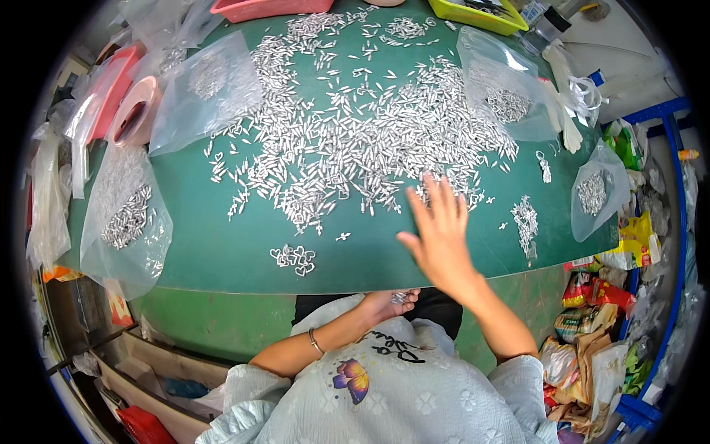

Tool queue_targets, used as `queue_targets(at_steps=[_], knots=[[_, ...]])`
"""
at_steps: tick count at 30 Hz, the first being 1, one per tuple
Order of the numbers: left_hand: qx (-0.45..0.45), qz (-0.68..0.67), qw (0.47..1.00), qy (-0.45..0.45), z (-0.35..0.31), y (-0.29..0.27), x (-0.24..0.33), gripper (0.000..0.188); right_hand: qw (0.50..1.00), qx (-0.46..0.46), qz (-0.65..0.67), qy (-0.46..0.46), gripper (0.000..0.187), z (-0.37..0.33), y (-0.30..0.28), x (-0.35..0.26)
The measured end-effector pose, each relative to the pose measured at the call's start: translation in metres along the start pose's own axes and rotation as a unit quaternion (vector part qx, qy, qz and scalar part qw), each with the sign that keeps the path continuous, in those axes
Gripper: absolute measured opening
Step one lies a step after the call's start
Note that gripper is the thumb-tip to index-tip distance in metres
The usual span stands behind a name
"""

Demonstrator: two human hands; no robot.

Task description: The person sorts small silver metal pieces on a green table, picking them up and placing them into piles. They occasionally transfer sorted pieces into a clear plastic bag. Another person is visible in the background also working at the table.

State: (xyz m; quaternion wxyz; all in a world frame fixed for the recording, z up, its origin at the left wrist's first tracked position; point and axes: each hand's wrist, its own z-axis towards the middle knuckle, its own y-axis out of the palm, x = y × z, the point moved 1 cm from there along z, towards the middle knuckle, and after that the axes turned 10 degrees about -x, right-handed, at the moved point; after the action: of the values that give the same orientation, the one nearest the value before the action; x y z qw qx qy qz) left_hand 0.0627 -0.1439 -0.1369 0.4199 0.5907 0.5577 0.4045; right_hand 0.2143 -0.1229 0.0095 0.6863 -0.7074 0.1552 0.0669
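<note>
A wide heap of small silver metal pieces (370, 144), many slim and pointed, covers the middle of the green table (214, 244). At the heap's front edge my right hand (444, 237) is open, fingers spread over the pieces; whether it touches them I cannot tell. Below the table's front edge, my left hand (381, 305) is cupped, palm up, around some silver pieces (399, 297). A cluster of heart-shaped pieces (294, 259) lies left of my right hand. Farther right is a narrow pile of silver pieces (525, 222).
Clear plastic bags with silver pieces lie at the left (129, 214), far left (207, 81), far right (506, 92) and right (595, 189). A pink bowl (138, 111), a red tray (272, 7) and a yellow-green tray (481, 18) stand along the table's edges.
</note>
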Motion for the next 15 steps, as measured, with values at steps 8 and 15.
queue_targets(at_steps=[8, 15], knots=[[0.015, 0.006, 1.000, -0.001, -0.004, 0.000, 0.003, 0.019, 0.963, 0.006, 0.222, -0.149, 0.054, 0.030, 0.010, -0.033], [-0.008, 0.002, 1.000, -0.003, -0.004, 0.005, 0.007, 0.017, 0.987, 0.150, 0.008, 0.063, 0.039, 0.010, -0.025, 0.054]])
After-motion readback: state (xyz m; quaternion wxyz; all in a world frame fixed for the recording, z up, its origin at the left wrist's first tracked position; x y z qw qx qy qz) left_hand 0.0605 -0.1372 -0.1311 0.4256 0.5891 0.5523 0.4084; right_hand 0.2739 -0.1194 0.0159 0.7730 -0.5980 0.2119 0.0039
